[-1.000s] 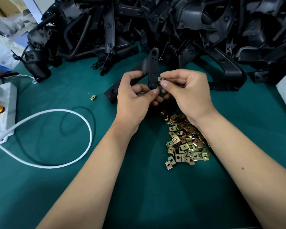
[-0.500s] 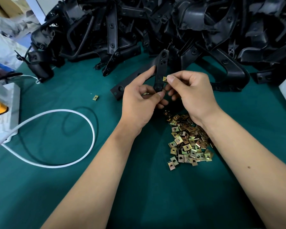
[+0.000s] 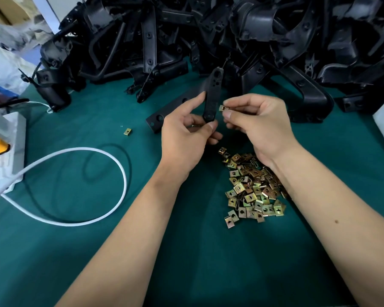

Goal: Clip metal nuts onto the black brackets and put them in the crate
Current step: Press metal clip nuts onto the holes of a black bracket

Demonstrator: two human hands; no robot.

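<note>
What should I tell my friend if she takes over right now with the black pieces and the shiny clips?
Left hand holds a black bracket upright above the green table.
Right hand pinches one metal nut beside the bracket, not clipped on.
Pile of nuts lies under the right wrist; a stray nut sits to the left.
More brackets are heaped behind.
Left to do: clip the nut on, then put the bracket in the crate, which is not in view.
</note>
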